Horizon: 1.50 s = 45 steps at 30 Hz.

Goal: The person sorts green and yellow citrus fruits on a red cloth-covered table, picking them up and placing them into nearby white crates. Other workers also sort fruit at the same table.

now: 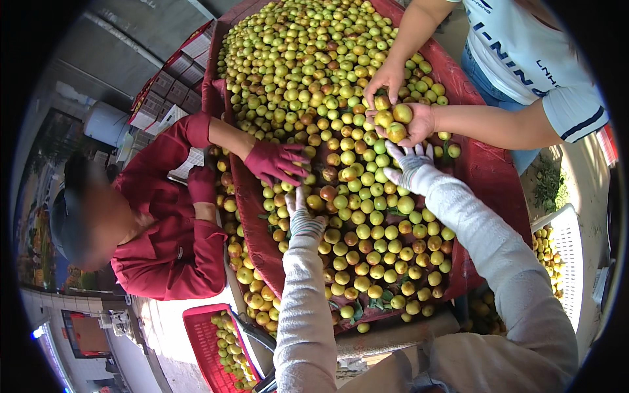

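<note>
A broad layer of green jujubes (362, 231), many with reddish-brown patches, lies on a red cloth-lined sorting table (491, 167). My left hand (304, 218), in a pale glove with a striped cuff, reaches among the fruit left of the middle. Its fingers point away from me, and no jujube shows in its grasp. Farther right, my right hand (410, 164) wears a matching glove. Its fingers are spread over the fruit, just below a co-worker's cupped hand (417, 123) that holds several larger jujubes (395, 130).
A co-worker's maroon-gloved hand (277, 162) is close to my left fingertips. More jujubes (255, 299) fill a trough along the left side. A red crate (196, 319) and a white basket (570, 255) hold fruit. Stacked boxes (169, 91) stand at far left.
</note>
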{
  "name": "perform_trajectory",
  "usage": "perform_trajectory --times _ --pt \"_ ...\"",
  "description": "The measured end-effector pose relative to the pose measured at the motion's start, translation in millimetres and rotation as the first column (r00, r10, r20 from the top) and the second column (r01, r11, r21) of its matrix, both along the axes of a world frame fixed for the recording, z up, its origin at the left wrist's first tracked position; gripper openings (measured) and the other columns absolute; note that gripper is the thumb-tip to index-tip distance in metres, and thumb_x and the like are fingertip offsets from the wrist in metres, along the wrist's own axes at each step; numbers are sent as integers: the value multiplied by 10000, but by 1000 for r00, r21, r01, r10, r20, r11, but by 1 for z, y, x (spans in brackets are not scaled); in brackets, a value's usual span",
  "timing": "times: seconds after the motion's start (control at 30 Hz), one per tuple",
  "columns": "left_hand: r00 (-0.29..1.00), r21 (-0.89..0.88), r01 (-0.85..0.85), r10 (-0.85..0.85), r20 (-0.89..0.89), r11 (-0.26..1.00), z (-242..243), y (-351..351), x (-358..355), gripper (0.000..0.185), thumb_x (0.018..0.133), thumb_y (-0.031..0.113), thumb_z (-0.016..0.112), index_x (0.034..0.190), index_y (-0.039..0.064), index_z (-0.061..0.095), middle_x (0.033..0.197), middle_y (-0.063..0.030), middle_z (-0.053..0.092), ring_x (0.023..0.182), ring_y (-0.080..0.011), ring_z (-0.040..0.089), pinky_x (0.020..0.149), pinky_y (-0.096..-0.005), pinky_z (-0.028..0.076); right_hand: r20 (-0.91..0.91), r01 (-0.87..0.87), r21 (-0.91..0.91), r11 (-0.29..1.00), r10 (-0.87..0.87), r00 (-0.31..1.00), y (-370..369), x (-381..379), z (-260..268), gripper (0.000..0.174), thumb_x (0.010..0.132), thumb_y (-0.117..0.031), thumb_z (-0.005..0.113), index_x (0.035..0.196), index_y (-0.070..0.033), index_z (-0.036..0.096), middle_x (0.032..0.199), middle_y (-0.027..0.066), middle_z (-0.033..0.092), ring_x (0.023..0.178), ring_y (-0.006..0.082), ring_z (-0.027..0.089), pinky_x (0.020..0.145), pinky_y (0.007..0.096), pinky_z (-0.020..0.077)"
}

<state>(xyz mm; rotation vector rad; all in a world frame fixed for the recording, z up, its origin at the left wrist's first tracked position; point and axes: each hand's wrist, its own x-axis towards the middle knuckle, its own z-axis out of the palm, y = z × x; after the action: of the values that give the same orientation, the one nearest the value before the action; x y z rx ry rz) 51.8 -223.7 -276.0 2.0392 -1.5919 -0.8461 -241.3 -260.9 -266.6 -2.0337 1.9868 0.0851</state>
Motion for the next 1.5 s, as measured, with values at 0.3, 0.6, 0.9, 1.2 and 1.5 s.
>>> perform_trajectory --times 0.3,0.6,0.9,1.2,1.5 --pt "933 84 336 -344 109 938 -29 56 -11 921 628 48 753 1453 223 385 1392 -181 450 1263 -343 485 1066 -347 420 65 -265 -72 962 270 961 99 34 -15 835 835 -620 531 1517 -238 239 1565 244 77 1426 442 120 1143 589 65" --pt "840 298 538 -473 -265 789 -4 101 -3 687 728 -71 629 1365 155 512 1211 -59 600 1012 -187 593 886 -290 483 108 -616 192 764 608 787 211 10 -2 770 841 -590 547 1488 -241 319 1585 111 167 1445 453 46 1127 620 111" --pt "913 186 167 -224 341 968 11 -19 -18 454 863 243 576 1307 152 546 1285 -229 524 1150 -362 561 990 -389 461 654 -310 -159 937 335 678 219 12 -6 436 869 -319 626 1236 -85 597 1298 150 557 1208 327 525 1034 432 424" --pt "771 371 420 -541 337 829 12 19 -29 811 765 95 659 1481 274 322 1567 -192 178 1369 -363 364 1100 -367 379 499 -217 -250 944 318 806 235 -1 -21 472 822 -310 651 1262 -163 566 1388 126 472 1284 385 425 1042 522 380" --pt "770 362 497 -593 235 789 7 90 -22 857 785 121 625 1513 296 209 1531 -153 271 1337 -362 402 1067 -446 408 67 -143 125 982 136 988 192 19 -11 754 845 -527 572 1490 -261 286 1584 124 65 1428 454 56 1096 655 165"
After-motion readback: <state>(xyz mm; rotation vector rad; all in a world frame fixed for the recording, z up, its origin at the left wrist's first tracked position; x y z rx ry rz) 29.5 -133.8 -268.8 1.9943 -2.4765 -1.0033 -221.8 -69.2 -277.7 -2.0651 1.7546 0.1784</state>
